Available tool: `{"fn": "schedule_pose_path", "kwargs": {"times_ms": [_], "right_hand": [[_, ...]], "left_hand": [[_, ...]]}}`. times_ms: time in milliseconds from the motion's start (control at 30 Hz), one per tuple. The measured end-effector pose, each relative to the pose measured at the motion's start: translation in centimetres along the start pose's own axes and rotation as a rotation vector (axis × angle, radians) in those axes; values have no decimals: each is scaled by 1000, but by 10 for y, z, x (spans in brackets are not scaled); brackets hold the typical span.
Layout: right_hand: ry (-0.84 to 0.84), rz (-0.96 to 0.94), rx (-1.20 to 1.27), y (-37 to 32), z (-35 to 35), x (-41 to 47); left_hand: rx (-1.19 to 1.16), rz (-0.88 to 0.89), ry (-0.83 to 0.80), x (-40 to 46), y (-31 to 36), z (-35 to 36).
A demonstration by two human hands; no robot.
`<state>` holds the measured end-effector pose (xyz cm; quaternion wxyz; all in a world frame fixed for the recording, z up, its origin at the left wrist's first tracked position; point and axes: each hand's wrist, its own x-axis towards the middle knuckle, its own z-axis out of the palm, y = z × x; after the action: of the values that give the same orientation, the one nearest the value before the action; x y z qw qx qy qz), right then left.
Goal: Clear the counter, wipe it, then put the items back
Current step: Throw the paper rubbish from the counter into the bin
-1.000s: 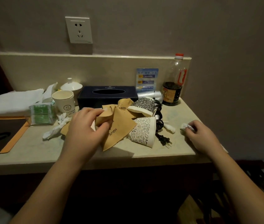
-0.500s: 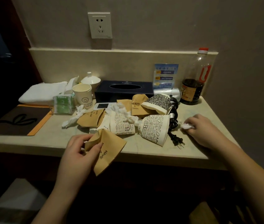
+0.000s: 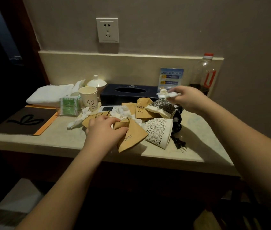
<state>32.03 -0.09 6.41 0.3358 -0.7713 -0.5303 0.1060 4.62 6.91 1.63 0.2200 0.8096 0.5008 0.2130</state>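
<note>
Left hand (image 3: 105,128): palm down, fingers curled, gripping toward 3 o'clock. Right hand (image 3: 187,97): raised, fingers pinched toward 9 o'clock. Both forearms bare, reaching toward 12 o'clock.

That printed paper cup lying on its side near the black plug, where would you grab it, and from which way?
Probably around its middle, from above. The printed paper cup lies flattened on its side, wide rim toward the counter's front edge, next to the black plug. Fingers across the squashed body, thumb on one face, should hold it. Its left edge touches a brown paper sleeve.
</note>
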Motion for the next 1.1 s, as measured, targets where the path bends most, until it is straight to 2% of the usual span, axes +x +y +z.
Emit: {"fn": "schedule_pose_path", "kwargs": {"times_ms": [200, 400, 567, 733, 933, 1100], "right_hand": [[-56, 57, -106, 2, 4, 26], [-149, 81, -233, 5, 20, 30], [-71, 112, -231, 7, 22, 35], [-63, 126, -218, 4, 29, 33], [-13, 95, -137, -10, 34, 30], [29, 27, -52, -25, 45, 24]], "left_hand": [[160, -22, -68, 14, 10, 5], [95, -60, -82, 18, 6, 9], [-95, -88, -102, 20, 6, 12], [-261, -84, -110, 23, 6, 22], [-196, -32, -11, 21, 6, 36], [-203, -22, 1, 20, 4, 43]]}}
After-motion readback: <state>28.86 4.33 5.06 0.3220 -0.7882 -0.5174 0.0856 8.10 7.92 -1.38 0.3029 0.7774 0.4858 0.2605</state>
